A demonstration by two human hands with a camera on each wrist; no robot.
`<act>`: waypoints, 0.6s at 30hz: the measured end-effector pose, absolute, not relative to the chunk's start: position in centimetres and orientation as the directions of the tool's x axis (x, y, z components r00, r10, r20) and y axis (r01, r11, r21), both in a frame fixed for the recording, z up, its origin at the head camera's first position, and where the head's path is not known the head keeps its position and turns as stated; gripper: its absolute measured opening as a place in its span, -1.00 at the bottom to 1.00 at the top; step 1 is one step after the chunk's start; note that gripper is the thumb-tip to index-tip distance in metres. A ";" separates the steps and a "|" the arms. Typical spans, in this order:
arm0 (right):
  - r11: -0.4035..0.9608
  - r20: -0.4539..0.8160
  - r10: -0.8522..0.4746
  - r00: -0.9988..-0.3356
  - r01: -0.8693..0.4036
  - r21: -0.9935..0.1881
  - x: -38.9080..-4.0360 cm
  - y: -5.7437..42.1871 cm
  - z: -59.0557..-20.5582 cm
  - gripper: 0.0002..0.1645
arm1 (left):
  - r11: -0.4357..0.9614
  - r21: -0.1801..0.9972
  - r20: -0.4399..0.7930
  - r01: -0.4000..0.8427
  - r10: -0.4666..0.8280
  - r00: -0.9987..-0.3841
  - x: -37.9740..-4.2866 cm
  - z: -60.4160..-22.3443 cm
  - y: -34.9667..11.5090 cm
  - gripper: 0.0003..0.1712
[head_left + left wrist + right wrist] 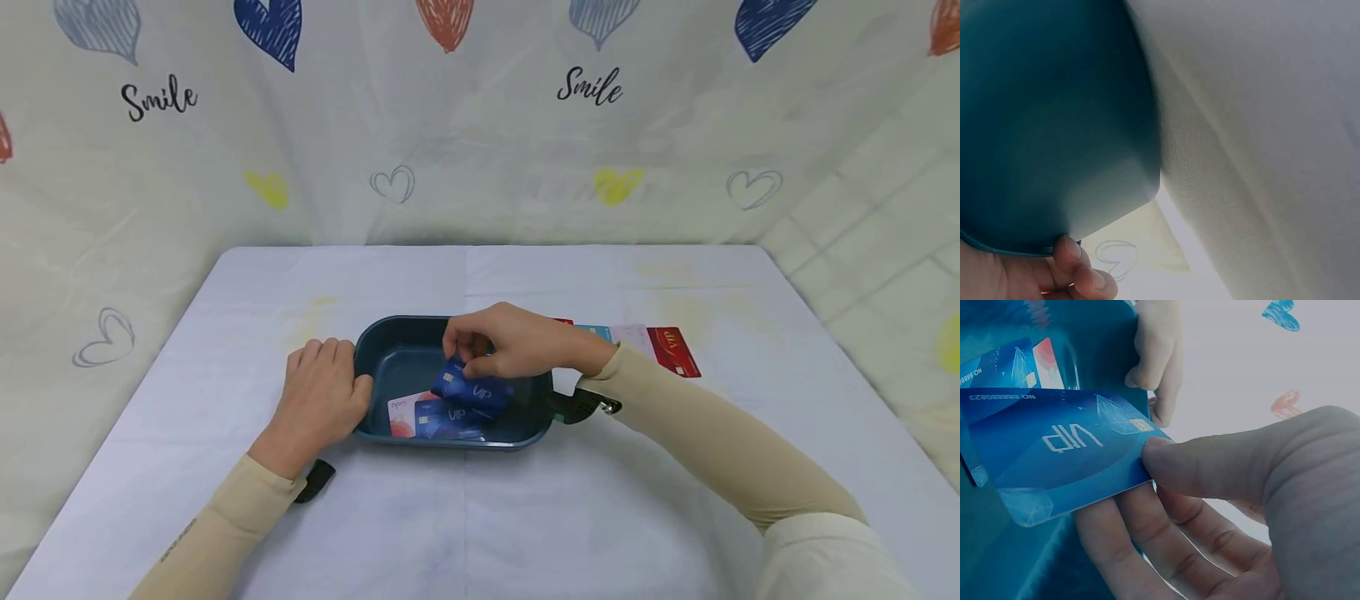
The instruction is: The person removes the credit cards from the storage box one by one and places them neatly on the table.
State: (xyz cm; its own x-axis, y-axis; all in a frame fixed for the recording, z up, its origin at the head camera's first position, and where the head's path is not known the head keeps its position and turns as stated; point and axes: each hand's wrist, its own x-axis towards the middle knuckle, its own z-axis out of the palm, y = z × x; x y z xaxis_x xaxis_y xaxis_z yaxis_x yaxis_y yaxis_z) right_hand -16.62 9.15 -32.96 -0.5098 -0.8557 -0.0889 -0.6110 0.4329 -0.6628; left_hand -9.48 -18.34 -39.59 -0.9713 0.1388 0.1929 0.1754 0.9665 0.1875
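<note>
A dark teal rectangular dish (397,327) stands on the table between the hands. My left hand (318,400) grips its left rim; the left wrist view shows the fingertips (1071,250) curled at the dish's edge. Over the dish's right half, my right hand (517,337) pinches a blue VIP card (1066,450) by one corner, between thumb and fingers. Inside the dish lie another blue VIP card (441,419) and a white-and-pink card (401,415), partly overlapped. Part of the lower blue card hides under the held one.
Behind the right forearm several cards lie in a row on the white-covered table (480,533), among them a red VIP card (675,352), a pale pink card (634,337) and a light blue card (598,332), partly hidden. A patterned cloth (487,142) hangs behind the table.
</note>
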 end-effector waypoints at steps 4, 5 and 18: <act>0.444 -0.076 -0.836 -0.543 -0.588 -0.676 -16.4 9.7 -32.8 -0.76 | 0.967 0.190 0.187 0.171 0.135 -0.973 -9.4 -39.6 -18.3 -0.77; 0.448 -0.074 -0.831 -0.552 -0.582 -0.679 -16.4 9.9 -32.8 -0.75 | 0.967 0.188 0.189 0.170 0.135 -0.973 -9.5 -39.6 -18.3 -0.77; 0.459 -0.014 -0.743 -0.669 -0.494 -0.738 -16.2 12.4 -32.1 -0.71 | 0.965 0.189 0.215 0.180 0.139 -0.967 -9.4 -39.8 -18.1 -0.79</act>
State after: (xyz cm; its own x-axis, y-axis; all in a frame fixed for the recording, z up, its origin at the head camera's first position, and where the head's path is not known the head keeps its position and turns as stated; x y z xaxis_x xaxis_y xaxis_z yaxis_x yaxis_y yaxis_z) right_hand -16.21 12.38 -32.08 -0.6694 -0.7427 -0.0144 -0.4939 0.4594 -0.7383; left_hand -9.38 -18.14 -39.76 -0.9667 0.1387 0.2152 0.1805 0.9653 0.1889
